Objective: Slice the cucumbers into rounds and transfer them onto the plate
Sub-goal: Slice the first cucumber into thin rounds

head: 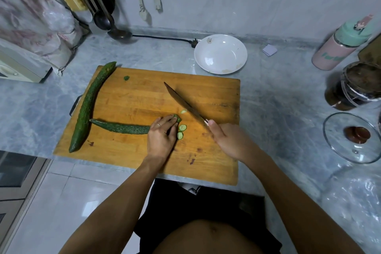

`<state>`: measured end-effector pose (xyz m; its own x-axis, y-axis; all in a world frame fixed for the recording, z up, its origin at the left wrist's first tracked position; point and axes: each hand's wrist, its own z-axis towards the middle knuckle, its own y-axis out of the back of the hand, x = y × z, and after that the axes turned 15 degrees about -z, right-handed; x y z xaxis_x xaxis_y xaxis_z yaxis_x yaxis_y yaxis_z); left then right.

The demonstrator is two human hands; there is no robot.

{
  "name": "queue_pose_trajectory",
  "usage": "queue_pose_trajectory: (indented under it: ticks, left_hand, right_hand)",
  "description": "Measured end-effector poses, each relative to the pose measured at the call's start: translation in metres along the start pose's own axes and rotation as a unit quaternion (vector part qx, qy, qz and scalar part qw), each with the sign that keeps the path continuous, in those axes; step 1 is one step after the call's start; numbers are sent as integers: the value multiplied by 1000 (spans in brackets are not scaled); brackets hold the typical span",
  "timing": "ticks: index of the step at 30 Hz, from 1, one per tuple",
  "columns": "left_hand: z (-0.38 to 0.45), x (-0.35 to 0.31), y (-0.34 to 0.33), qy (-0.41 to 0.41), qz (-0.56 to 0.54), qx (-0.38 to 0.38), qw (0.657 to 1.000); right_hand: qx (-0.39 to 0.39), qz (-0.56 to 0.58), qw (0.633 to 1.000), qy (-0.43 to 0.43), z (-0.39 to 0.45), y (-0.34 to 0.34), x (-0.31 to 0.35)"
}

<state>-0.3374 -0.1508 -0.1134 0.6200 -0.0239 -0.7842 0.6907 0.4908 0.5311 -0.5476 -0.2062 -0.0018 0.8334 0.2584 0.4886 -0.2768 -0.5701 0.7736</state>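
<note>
1. Left hand point(159, 138) lying palm down, fingers curled over and pressing the cucumber point(123, 128), ring on one finger.
2. Right hand point(228, 140) wrapped round the knife point(185, 106) handle, thumb on top.
3. Both forearms bare, reaching far from the near edge, converging.

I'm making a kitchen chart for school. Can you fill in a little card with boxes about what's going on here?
left hand: left hand holds down the cucumber being cut
right hand: right hand grips the knife, blade angled above the board
slices cut: three rounds on the cutting board
whole cucumber: second cucumber uncut, along the board's left edge
plate: white plate behind the board, no slices on it
</note>
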Motion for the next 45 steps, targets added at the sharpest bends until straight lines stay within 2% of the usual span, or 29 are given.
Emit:
queue_pose_trajectory:
  ticks: [10,19,33,40,45]
  left_hand:
    - [23,-7,-7,16,-21,0,1000]
    - [20,-10,-7,6,-17,-3,1000]
    - [18,-1,-14,43,-2,-4,999]
    - [18,-7,-13,45,-4,-4,999]
    - [19,-7,-7,18,9,31,999]
  right_hand:
    - [-26,-61,996,51,-8,1,11]
    - [-1,-81,996,47,-15,3,15]
    - [43,-61,997,10,-1,-1,26]
    - [32,-84,996,10,21,-12,31]
    - [24,-60,998,12,23,-14,25]
